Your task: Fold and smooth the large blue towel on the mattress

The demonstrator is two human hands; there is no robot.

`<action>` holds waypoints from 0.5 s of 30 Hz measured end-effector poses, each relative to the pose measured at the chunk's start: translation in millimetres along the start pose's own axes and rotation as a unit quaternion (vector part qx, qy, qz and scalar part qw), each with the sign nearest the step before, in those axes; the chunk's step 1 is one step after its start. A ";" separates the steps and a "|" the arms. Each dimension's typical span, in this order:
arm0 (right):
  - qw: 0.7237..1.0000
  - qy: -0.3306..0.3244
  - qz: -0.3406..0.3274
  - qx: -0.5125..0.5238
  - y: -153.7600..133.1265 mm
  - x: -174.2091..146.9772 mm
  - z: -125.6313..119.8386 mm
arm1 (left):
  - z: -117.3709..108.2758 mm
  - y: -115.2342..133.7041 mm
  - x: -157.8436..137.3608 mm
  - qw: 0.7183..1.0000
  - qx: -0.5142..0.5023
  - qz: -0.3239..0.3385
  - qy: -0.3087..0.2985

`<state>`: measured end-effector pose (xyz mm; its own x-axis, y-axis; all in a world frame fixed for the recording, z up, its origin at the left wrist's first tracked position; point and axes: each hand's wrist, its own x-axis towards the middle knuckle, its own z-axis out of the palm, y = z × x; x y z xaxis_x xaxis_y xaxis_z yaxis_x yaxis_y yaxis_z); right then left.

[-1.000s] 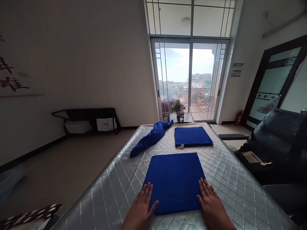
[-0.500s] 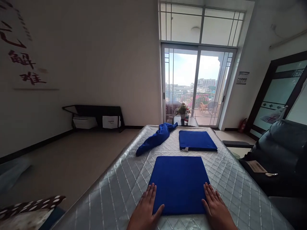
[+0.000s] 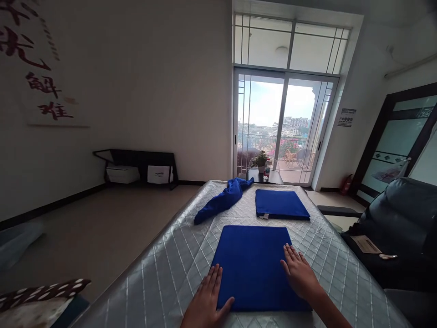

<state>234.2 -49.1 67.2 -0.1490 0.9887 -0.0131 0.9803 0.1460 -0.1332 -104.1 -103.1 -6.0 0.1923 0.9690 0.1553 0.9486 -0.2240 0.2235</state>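
A blue cloth (image 3: 253, 269), folded into a flat, near-square shape, lies on the quilted silver cover (image 3: 164, 273) in front of me. On its left edge my left hand (image 3: 209, 296) rests flat, fingers stretched forward and thumb out over the fabric. My right hand (image 3: 300, 272) lies along the right edge, its fingers extended and thumb spread. A second folded blue cloth (image 3: 282, 203) with a small white tag sits farther back on the right. Behind to the left is a crumpled, twisted blue cloth (image 3: 221, 200).
Beyond the far end stands a small dark table (image 3: 273, 176) with a potted plant (image 3: 261, 159) and a bottle (image 3: 266, 169). A black leather chair (image 3: 403, 223) is on the right. A brown patterned cushion (image 3: 41, 300) lies at lower left. Glass sliding doors (image 3: 283, 127) close the back.
My right hand has moved forward and slightly left along the folded cloth's right edge. My left hand stays in place. The view has tilted slightly.
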 end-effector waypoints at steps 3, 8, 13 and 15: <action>1.000 0.001 0.017 0.001 -2.0 22.6 5.7 | 4.1 -8.5 2.5 1.000 0.012 0.011 -0.004; 0.999 0.021 0.033 0.016 5.1 35.8 33.7 | -3.8 11.6 28.5 0.998 0.037 0.015 -0.040; 0.998 0.026 0.030 0.040 9.3 33.5 37.1 | -13.0 109.7 86.1 0.990 -0.020 0.117 -0.073; 0.999 0.019 0.025 0.040 10.8 33.3 35.7 | -4.7 145.9 110.7 0.984 -0.042 0.156 -0.071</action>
<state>235.2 -15.8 30.0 -0.0927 0.9956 0.0162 0.9729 0.0940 -0.2113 54.3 -29.0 48.3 0.5108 0.8546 0.0936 0.8142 -0.5159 0.2663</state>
